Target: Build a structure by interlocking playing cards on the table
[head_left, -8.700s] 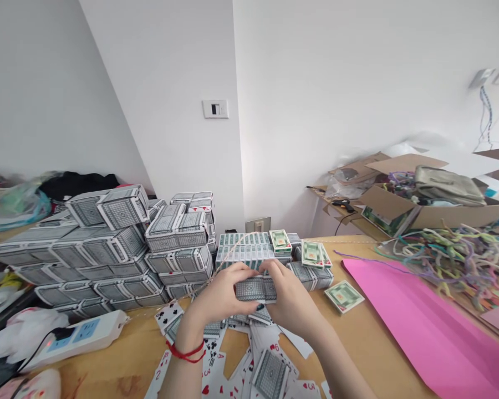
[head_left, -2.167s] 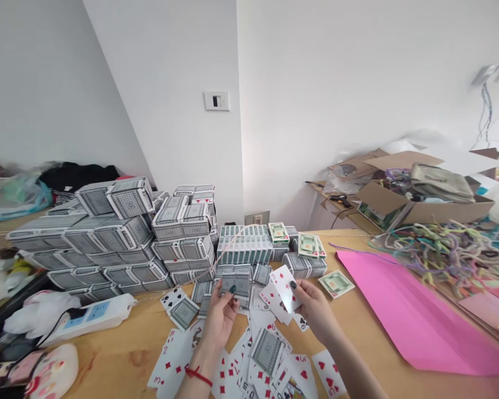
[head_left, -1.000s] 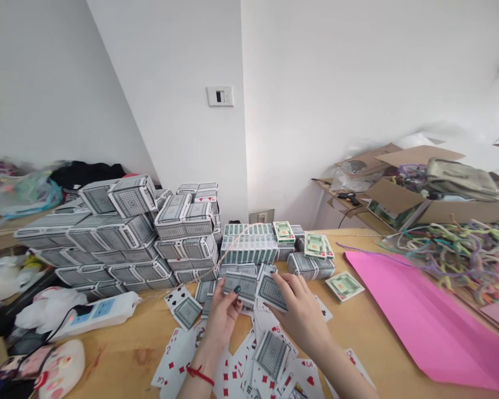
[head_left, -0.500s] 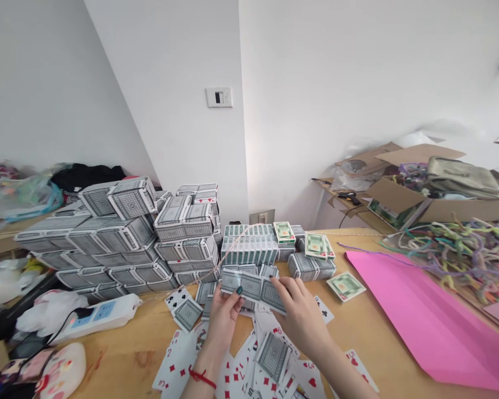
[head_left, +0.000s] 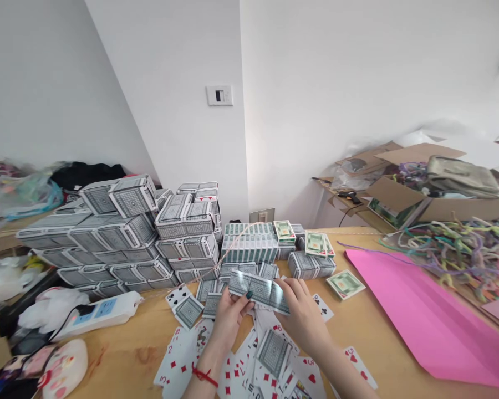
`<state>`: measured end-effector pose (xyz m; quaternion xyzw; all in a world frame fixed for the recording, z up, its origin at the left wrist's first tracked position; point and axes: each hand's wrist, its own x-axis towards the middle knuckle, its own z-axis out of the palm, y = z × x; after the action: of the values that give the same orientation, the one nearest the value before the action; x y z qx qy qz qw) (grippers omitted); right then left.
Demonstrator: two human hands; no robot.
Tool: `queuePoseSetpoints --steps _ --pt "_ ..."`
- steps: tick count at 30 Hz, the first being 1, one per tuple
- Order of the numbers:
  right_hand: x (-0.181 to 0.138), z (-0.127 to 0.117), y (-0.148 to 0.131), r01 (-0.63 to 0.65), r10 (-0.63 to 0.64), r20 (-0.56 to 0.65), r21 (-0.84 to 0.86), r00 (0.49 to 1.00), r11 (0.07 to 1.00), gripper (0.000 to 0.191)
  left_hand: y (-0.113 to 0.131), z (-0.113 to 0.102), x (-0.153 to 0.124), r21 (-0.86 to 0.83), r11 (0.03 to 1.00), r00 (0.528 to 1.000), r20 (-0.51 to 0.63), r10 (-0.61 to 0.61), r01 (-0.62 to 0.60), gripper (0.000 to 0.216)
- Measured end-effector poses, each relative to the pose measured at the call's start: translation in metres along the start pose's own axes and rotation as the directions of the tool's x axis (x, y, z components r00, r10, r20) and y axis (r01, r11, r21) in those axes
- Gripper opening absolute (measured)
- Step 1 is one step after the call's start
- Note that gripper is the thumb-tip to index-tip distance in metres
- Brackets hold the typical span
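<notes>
My left hand (head_left: 228, 317) and my right hand (head_left: 300, 317) hold between them a short row of grey-backed playing cards (head_left: 258, 289), fanned side by side and face down, just above the wooden table (head_left: 120, 354). The left thumb and fingers pinch the row's left end. The right fingers close over its right end. Below the hands lie several loose cards (head_left: 270, 354), some face up with red pips, some face down. A red string sits round my left wrist.
A big heap of wrapped card decks (head_left: 120, 238) fills the table's left and back. Green-backed decks (head_left: 316, 245) and one green deck (head_left: 346, 284) lie right of the hands. A pink sheet (head_left: 419, 327), a white power strip (head_left: 95, 313) and cardboard boxes (head_left: 432, 199) surround them.
2.2 s ago my right hand held a face-up diamond card apart from the left hand's cards. That card was turned face down and joined to the row, which has since shifted slightly right.
</notes>
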<state>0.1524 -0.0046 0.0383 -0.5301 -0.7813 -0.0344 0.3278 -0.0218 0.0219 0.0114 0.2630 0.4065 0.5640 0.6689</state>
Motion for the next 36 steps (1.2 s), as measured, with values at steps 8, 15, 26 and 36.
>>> queuePoseSetpoints --steps 8,15,26,36 --pt "-0.005 0.011 0.002 -0.008 0.006 -0.035 -0.062 0.999 0.998 0.051 -0.001 0.002 -0.001 -0.001 1.000 1.000 0.001 -0.001 0.001 0.037" --pt "-0.007 0.015 0.001 0.010 -0.020 -0.075 -0.131 0.997 0.991 0.048 -0.002 0.001 -0.002 -0.012 1.000 1.000 0.028 0.007 -0.006 0.035" --pt "-0.007 0.018 0.003 0.061 -0.073 -0.099 -0.117 0.992 0.991 0.044 -0.007 0.000 -0.004 0.005 1.000 0.997 0.074 0.023 -0.023 0.032" --pt "-0.011 0.018 0.011 0.012 -0.025 -0.086 -0.151 0.996 0.988 0.049 -0.003 0.002 -0.005 -0.045 0.998 0.995 0.085 -0.049 0.053 0.020"
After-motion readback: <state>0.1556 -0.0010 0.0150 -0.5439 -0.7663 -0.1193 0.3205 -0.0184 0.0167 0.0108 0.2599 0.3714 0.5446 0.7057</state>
